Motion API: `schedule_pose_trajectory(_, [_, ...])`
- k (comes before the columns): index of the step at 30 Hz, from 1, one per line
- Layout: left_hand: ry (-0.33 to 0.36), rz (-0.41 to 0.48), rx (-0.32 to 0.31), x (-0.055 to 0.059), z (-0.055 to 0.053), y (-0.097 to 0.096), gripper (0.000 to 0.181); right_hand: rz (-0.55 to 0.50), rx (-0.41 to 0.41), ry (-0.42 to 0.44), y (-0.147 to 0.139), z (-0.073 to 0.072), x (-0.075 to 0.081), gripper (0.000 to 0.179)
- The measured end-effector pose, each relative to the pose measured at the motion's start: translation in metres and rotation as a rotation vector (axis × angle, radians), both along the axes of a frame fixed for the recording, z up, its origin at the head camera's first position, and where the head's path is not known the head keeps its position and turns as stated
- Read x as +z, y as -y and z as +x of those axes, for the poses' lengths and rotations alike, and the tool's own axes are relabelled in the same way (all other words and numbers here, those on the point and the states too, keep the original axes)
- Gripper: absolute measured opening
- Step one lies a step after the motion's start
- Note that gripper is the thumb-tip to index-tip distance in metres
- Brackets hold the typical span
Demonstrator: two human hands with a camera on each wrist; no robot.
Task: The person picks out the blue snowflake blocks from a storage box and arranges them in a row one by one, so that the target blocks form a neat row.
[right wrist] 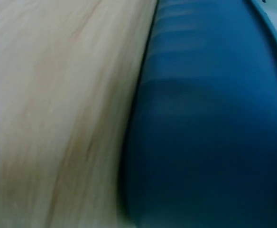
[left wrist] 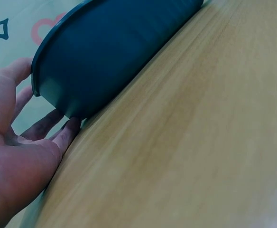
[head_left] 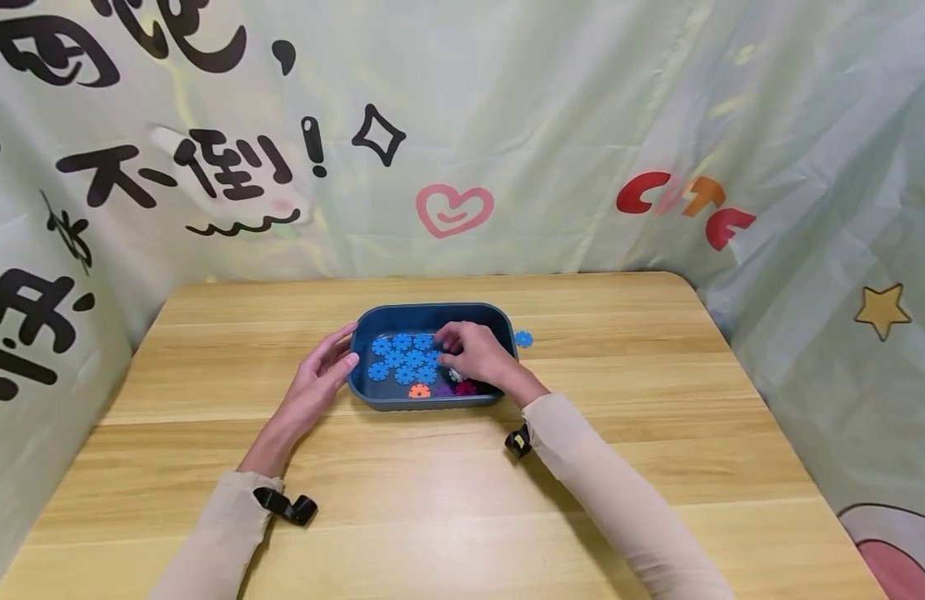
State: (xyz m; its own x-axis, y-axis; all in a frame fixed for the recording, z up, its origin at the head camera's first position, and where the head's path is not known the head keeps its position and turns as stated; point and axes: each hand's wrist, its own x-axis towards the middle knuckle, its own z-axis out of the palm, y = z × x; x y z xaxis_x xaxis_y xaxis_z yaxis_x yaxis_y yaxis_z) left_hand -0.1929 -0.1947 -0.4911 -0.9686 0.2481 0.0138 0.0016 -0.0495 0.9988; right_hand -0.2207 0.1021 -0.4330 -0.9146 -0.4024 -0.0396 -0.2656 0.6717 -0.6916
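A dark blue plastic tray (head_left: 432, 403) stands on the table, its side wall (left wrist: 115, 42) close in the left wrist view. Blue toothed discs (head_left: 413, 358) lie flat in its left and middle part. An orange disc (head_left: 419, 391), a purple disc (head_left: 443, 390) and a magenta disc (head_left: 466, 387) lie along its near side. Something white (head_left: 455, 375) shows partly under the right hand. The left hand (head_left: 323, 375) touches the tray's left end with spread fingers. Inside the tray, the right hand (head_left: 473, 354) bends its fingers over the discs; whether it pinches one is hidden.
One blue disc (head_left: 524, 339) lies on the wooden table (head_left: 432, 500), just outside the tray's right end. A printed curtain (head_left: 537, 167) hangs behind the table and at its sides. Each wrist wears a small black camera, such as the left camera (head_left: 286, 506).
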Motion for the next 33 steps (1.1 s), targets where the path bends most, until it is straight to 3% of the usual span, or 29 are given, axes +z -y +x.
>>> schedule_pose_trajectory(12, [0.006,0.001,0.004,0.0,0.0,-0.001,0.057,0.105,0.022,-0.021,0.01,-0.004,-0.007,0.029])
schedule_pose_trajectory(24, [0.001,0.03,-0.008,0.0,-0.002,-0.001,0.056,0.122,-0.042,0.049,0.015,-0.007,-0.006,0.026])
schedule_pose_trajectory(33, [0.013,0.01,0.005,0.0,-0.001,0.0,0.058,0.118,-0.01,0.074,0.014,-0.007,-0.003,0.028])
